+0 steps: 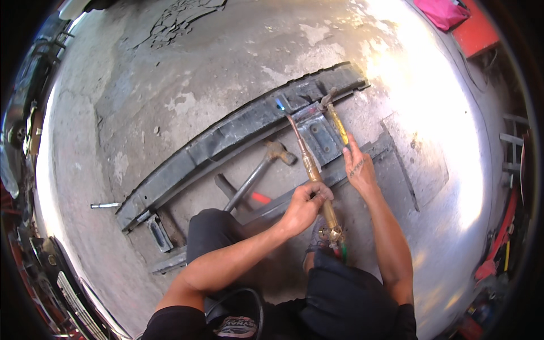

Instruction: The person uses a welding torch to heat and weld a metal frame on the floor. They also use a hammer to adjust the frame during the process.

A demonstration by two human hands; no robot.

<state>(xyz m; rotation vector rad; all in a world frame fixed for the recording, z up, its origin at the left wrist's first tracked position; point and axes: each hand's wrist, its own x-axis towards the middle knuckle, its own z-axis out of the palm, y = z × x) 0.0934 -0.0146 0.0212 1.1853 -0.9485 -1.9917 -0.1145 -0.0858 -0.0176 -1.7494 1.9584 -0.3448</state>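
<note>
The left forearm (232,249) comes in from the lower left and slants up to the right across the person's body, the elbow bent and out to the side. Its left hand (309,205) is closed around the brass body of a torch (311,168), the thumb lying over the top and the knuckles turned up. The torch leans up and to the left, its thin bent tip close to the long dark metal beam (226,136), where a small blue flame (280,105) shows against the beam's face. The beam lies slantwise on the floor (187,105), beyond the person's knees.

The right forearm (391,243) rises from the lower right, steeper than the left and leaning slightly inward. The right hand (359,165), back upward, grips the low end of the yellow handle of a small hammer (338,123), its fingers reaching forward along it. That hammer's head is at the beam's near edge, beside a bracket (321,139); whether it touches the metal I cannot tell. A larger hammer (255,177) lies on the floor left of the torch, across a red-handled tool (259,198)
</note>
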